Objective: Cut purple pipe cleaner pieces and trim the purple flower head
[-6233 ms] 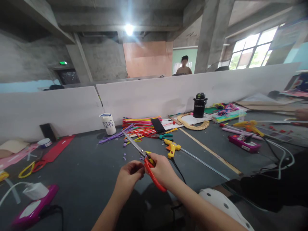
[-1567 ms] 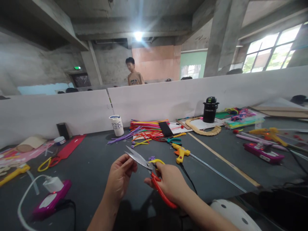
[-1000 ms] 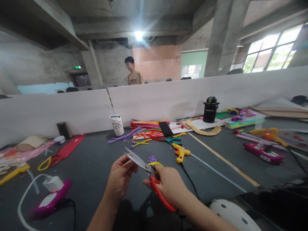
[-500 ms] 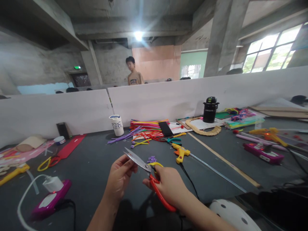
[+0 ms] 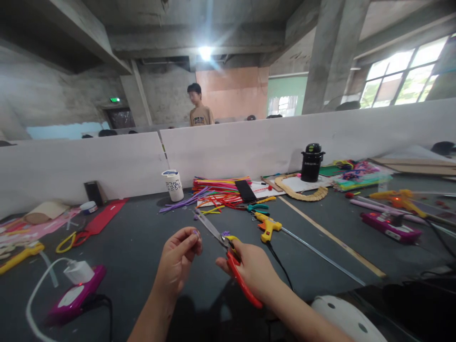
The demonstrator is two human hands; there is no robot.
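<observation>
My left hand (image 5: 180, 256) is closed, with a small purple piece (image 5: 195, 232) pinched between thumb and forefinger. My right hand (image 5: 251, 268) grips scissors (image 5: 212, 229) with red and yellow handles; their blades point up and left, apart from my left fingers. Partly behind the scissors, small purple pieces (image 5: 225, 233) lie on the dark table (image 5: 142, 247). Just right of the scissors rests a yellow glue gun (image 5: 268, 227) with a clear glue stick. Purple stems (image 5: 183, 199) and red stems (image 5: 221, 190) are piled farther back.
A white cup (image 5: 173, 186) and a black container (image 5: 312, 164) stand near the white partition (image 5: 231, 152). Purple power strips lie left (image 5: 76, 294) and right (image 5: 390, 227). A wooden strip (image 5: 331, 236) crosses the right side. Beyond the partition is a person (image 5: 200, 111).
The scissors have moved slightly right and away from my left fingers, with the blades turned more upward. The purple piece in my left hand now shows.
</observation>
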